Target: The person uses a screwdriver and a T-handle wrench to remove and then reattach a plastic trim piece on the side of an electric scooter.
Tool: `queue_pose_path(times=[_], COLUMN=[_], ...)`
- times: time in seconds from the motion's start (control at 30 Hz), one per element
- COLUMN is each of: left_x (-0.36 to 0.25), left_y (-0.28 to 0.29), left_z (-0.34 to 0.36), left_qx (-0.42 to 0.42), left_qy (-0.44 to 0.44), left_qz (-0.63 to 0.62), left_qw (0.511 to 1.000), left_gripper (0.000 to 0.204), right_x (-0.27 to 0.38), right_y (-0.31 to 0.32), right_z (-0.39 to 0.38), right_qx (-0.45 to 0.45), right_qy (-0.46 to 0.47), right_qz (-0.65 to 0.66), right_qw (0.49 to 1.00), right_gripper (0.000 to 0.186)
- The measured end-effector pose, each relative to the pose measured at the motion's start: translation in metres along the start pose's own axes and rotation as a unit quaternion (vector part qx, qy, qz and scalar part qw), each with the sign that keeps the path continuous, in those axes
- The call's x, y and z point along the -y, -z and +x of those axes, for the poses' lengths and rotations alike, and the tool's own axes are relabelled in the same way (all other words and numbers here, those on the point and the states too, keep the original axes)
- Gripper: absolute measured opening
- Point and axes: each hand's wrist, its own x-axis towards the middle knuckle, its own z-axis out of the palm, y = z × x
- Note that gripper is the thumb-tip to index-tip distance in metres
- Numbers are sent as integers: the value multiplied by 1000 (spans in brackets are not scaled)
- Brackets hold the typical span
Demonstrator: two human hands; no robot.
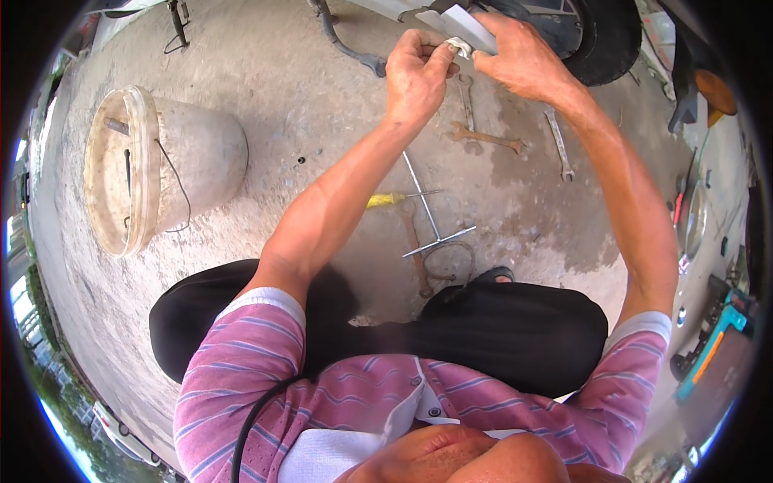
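Observation:
Both my arms reach up to the top of the head view. My left hand (416,74) is closed, with thumb and finger pinching a small crumpled whitish piece (460,47) whose kind I cannot make out. Beside it my right hand (527,60) is closed around a pale grey flat piece (471,29), with its thumb at the lower edge. The crumpled piece lies against this flat piece. My right fingers are partly hidden behind it. Just beyond my hands is a vehicle's black tyre (612,44).
Wrenches (487,138) and another wrench (559,143) lie on the concrete below my hands. Nearer are a T-handle wrench (439,240) and a yellow-handled screwdriver (386,200). A whitish bucket (201,149) lies at the left. A turquoise tool (729,322) sits far right.

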Motion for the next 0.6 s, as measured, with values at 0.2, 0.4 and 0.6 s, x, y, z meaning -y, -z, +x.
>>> queue_pose_path(times=[0.2, 0.4, 0.6], left_x=[5, 5, 6], left_y=[-3, -5, -6], left_z=[1, 5, 16], left_qx=[-7, -5, -16], left_qy=[15, 15, 12], left_qz=[-21, -54, -40], left_qw=[1000, 998, 999], left_gripper=[16, 15, 18], right_x=[6, 2, 0], right_y=[-5, 1, 12], right_z=[2, 7, 20], right_qx=[-11, -31, -54], right_qy=[-52, -36, -29], right_qz=[-37, -21, 105], right_qw=[998, 999, 993], right_gripper=[44, 46, 36])
